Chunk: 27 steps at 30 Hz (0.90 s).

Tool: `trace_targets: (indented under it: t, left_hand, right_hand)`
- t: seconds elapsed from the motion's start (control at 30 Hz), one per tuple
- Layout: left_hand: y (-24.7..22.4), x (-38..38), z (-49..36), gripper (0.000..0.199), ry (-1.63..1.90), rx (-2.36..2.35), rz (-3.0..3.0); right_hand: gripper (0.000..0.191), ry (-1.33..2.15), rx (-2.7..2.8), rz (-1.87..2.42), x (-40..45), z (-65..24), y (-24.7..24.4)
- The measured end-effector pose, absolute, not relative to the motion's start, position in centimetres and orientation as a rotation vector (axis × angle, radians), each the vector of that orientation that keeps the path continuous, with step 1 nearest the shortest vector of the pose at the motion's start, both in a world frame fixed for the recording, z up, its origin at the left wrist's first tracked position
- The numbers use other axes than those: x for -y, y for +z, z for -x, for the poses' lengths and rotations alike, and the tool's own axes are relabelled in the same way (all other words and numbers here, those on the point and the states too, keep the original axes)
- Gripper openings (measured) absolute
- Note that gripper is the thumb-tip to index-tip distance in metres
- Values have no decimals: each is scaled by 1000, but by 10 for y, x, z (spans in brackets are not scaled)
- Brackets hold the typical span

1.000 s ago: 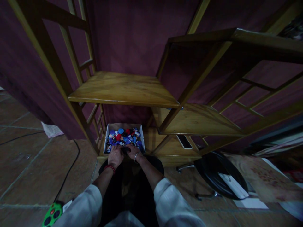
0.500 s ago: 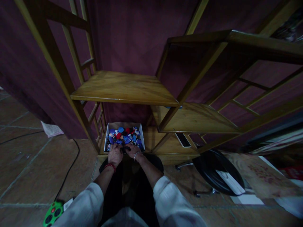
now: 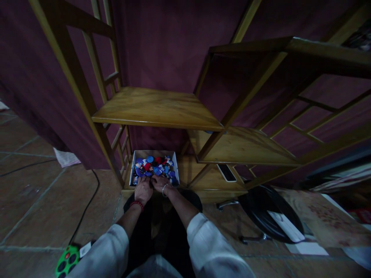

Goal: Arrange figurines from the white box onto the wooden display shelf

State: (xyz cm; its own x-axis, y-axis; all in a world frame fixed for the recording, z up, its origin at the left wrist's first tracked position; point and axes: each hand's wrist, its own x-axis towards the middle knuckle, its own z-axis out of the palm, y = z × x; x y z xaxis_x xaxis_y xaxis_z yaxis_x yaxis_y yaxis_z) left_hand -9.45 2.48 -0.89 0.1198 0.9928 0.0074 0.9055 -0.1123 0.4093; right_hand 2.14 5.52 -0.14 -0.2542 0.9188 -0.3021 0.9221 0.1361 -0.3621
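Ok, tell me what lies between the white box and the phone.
The head view shows a stretch of wooden shelf and a slanting wooden bar between the white box and the phone.

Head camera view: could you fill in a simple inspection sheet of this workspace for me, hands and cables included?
Surface: wooden lower shelf, under a higher board.
Job's things: open white box on the lower shelf, holding many small blue, red and purple items.
Clutter: dark, white-edged device, perhaps a phone, right of the box.
Hands: left hand and right hand close together at the box's near side; fingertips too unclear to tell any grip.
Cables: black cable on the floor, running to a green block; another thin cable at far left.
Surroundings: purple curtain behind, tiled floor, black seat at right.
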Motion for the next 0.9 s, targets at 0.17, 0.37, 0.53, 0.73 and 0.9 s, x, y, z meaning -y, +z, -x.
trace_targets:
  t: [0.17,0.37,0.53,0.73,0.9]
  left_hand:
    - [-5,-23,94,24,394,-1876,-2063]
    - [-8,-22,94,27,391,-1895,-2092]
    - [-11,-22,95,26,421,-1906,-2132]
    - [-9,-22,94,26,449,-1885,-2117]
    - [-10,-22,94,26,459,-1846,-2128]
  right_hand:
    - [40,-812,-2384,-1858,-57,-21,-4]
    - [45,-922,-2479,-1812,-57,-25,-7]
    - [41,-980,-2517,-1910,-56,-26,-15]
    - [36,-961,-2571,-2087,-53,-28,-20]
    - [39,-1088,-2463,-2326,-51,-34,-22]
